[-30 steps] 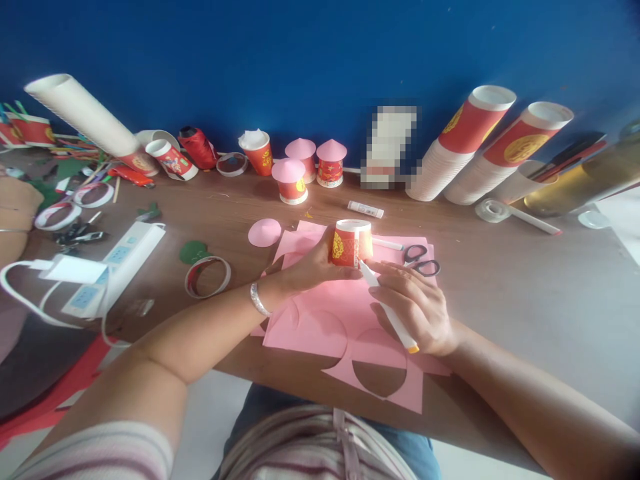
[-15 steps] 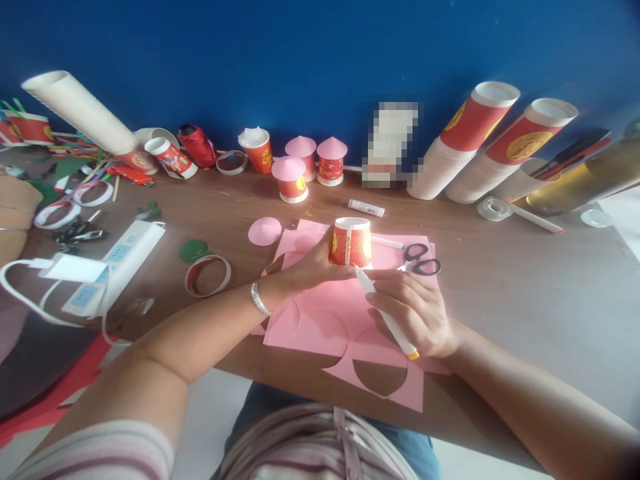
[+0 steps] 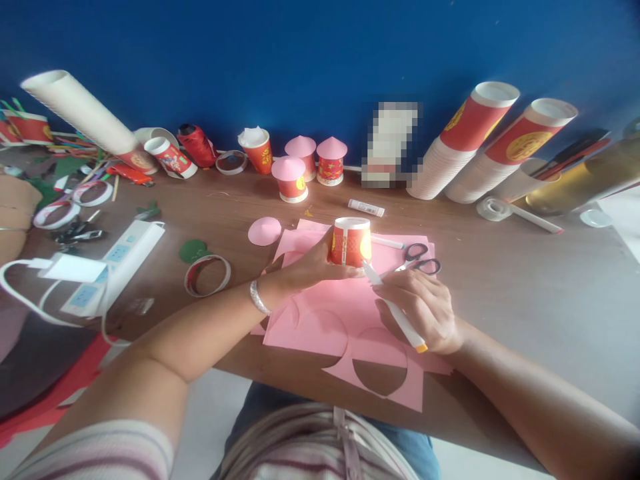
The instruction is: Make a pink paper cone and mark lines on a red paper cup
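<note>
My left hand (image 3: 316, 261) is wrapped round a red paper cup (image 3: 352, 243), its white rim up and its pale seam facing me. In my right hand (image 3: 425, 308) is a slim white pen-like tool (image 3: 399, 320) with a yellow-orange back end. Its tip is at the cup's lower right edge, close to my left fingertips; I cannot tell whether it touches. Beneath both hands lie pink paper sheets (image 3: 320, 320), with round holes cut in the front one. Black-handled scissors (image 3: 416, 257) lie just beyond my right hand.
Three small red cups with pink cone tops (image 3: 332, 160) stand at the back. A glue stick (image 3: 367, 208) and a pink paper cone (image 3: 265, 231) lie nearer. Tall cup stacks (image 3: 457, 143) lean at the back right. A power strip (image 3: 117, 267) and cut rings (image 3: 207, 275) lie left.
The white tool and my right hand have shifted slightly right, its tip moving along the cup's lower edge. The cup has turned a little, its seam now further left.
</note>
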Available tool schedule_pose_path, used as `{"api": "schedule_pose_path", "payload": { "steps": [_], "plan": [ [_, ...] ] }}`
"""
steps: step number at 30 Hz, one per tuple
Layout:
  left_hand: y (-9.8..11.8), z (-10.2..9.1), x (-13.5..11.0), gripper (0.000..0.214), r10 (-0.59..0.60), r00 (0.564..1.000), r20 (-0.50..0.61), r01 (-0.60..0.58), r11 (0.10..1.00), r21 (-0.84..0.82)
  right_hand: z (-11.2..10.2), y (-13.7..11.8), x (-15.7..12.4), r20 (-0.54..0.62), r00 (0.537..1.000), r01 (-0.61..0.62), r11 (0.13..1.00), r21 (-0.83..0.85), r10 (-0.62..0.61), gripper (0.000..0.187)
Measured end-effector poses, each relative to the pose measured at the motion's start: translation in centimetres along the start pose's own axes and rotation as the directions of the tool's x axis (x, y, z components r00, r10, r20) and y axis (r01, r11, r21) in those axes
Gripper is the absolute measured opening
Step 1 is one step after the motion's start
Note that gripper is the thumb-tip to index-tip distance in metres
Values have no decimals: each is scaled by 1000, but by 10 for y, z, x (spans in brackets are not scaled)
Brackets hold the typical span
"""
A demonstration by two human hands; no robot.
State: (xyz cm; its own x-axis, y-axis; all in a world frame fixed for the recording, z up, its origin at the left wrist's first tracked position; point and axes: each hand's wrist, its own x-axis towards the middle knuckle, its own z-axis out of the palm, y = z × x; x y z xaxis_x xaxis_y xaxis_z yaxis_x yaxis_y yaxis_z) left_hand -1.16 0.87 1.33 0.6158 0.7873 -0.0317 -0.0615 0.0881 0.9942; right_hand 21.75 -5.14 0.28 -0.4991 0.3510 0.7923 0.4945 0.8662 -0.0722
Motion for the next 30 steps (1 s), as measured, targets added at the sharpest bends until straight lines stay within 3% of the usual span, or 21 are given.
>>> {"api": "schedule_pose_path", "payload": {
  "steps": [8, 17, 30],
  "plan": [
    [-2, -1, -1, 52, -2, 1000, 3, 2, 999, 35, 1, 0, -1, -3, 1000, -12, 1000, 17, 12, 33],
    [-7, -4, -1, 48, -25, 999, 38, 25, 999, 21, 1, 0, -1, 16, 1000, -12, 999, 41, 11, 38],
    [-3, -1, -2, 52, -26, 1000, 5, 26, 999, 19, 2, -1, -1, 12, 1000, -26, 1000, -15, 26, 37]
  ]
}}
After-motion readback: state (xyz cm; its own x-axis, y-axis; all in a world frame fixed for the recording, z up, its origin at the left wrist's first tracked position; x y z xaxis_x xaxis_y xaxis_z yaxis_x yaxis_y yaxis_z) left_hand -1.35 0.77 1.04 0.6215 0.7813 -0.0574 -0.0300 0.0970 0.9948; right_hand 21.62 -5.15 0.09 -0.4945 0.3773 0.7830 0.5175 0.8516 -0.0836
